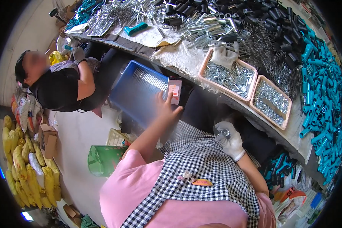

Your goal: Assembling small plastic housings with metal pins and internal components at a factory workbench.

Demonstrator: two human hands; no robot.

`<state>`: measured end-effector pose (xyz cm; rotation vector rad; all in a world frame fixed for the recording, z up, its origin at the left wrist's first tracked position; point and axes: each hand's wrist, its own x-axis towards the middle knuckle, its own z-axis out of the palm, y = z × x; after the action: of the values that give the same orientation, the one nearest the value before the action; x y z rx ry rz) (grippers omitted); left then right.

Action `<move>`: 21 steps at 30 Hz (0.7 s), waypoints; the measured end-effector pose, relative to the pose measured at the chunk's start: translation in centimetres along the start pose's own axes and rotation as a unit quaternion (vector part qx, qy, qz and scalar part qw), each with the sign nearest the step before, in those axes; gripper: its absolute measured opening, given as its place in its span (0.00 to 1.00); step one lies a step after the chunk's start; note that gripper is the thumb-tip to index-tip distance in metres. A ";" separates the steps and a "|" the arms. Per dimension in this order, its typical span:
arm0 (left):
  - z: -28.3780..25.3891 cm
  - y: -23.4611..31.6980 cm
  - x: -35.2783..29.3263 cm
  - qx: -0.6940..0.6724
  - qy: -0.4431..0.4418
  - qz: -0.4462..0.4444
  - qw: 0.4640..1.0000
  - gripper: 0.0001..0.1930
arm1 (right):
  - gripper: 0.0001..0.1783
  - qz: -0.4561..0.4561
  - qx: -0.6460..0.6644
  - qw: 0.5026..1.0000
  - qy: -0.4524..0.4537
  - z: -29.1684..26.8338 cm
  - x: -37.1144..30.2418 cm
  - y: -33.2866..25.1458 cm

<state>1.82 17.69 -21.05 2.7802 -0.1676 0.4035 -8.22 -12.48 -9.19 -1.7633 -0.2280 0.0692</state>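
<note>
My bare left hand (165, 109) is open, its fingers spread, one fingertip at the lit screen of a phone (174, 89). The phone rests at the right edge of a blue plastic crate (122, 90), where rows of shiny metal pieces show at the far end. Near my lap, my right hand (230, 143) wears a white glove and is closed around a small round metal part (224, 133). Only the ring-shaped end of that part shows; the fingers cover the rest.
Along the bench edge stand a bin of metal pins (231, 78) with a glove on it and a bin of small metal pieces (268, 99). Teal handles (323, 98), black tubes (279, 24) and springs pile up behind. A co-worker (60, 81) sits left; a green basket (102, 161) is nearby.
</note>
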 end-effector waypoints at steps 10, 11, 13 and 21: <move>1.9 -0.3 0.2 0.051 -0.014 -0.029 0.998 0.38 | 0.30 0.002 -0.038 0.997 0.065 -1.0 -0.7 -0.5; 1.4 0.3 0.4 0.032 -0.035 -0.046 0.998 0.38 | 0.29 -0.016 -0.057 0.996 0.074 -1.0 -0.8 -0.1; -1.4 3.2 2.4 0.025 -0.166 -0.104 0.980 0.38 | 0.27 -0.003 -0.084 0.993 0.086 -1.2 -1.0 0.1; 0.8 -0.3 0.0 -0.063 0.081 0.005 0.995 0.46 | 0.20 -0.056 -0.195 0.974 0.102 -4.2 -2.0 -4.5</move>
<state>2.02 17.71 -21.83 2.6102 -0.1624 0.5976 -9.96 -16.09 -4.05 -2.1271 -0.1997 -0.2542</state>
